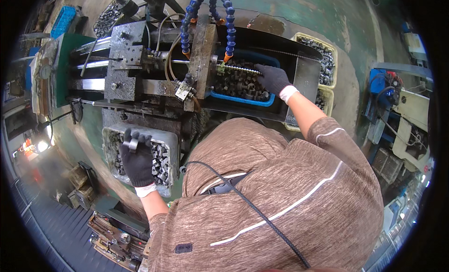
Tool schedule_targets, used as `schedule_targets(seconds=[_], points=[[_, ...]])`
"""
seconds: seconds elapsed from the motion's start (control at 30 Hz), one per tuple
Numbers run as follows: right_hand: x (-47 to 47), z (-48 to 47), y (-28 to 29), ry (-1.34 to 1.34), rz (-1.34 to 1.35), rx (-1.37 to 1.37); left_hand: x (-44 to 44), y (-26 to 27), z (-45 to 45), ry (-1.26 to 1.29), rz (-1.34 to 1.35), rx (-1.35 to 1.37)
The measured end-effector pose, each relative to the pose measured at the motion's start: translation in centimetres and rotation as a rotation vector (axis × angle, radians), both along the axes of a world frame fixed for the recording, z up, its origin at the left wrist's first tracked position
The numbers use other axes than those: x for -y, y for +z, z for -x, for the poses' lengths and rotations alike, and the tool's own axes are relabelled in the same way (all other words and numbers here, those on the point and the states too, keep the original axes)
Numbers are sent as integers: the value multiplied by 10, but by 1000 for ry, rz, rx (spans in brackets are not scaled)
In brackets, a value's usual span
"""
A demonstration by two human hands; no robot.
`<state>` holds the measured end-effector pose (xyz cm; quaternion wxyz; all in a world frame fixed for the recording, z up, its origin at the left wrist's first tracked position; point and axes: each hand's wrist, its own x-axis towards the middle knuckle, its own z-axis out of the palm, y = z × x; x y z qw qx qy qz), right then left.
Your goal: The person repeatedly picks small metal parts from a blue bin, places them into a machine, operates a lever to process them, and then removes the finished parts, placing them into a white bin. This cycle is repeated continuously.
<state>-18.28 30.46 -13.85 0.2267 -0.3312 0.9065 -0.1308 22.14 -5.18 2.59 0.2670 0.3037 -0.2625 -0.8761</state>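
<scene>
My left hand [137, 158], in a black knit glove, holds a short metal ring [132, 144] at its fingers above a grey plastic tub [140, 126] of metal parts. My right hand [273, 79], gloved alike, has its fingers at the end of a toothed metal rod, apparently a broach [242, 68], that sticks out from the machine's steel plate [203, 57]; whether the fingers are closed on it is hard to tell. Under the rod stands a blue plastic basket [242, 99] full of dark metal parts. An orange coolant nozzle [228, 57] points down at the rod.
Blue segmented coolant hoses [230, 29] arch over the machine. A steel carriage block [124, 72] sits on rails at the left. A dark metal trough [259, 112] surrounds the blue basket. Cream bins [334, 68] of metal parts stand on the floor beyond. A black cord crosses my shirt.
</scene>
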Motion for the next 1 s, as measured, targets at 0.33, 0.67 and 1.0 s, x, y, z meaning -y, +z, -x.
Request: schedule_targets(seconds=[0.33,0.67,1.0], points=[[91,-7,-12,4,-7,102,-54,43,209,-987,1895,929],[63,-3,10,-28,50,131,-48,18,184,-1000,1813,911],[-60,-2,-15,-88,131,-15,-82,-6,166,-451,-325,16]])
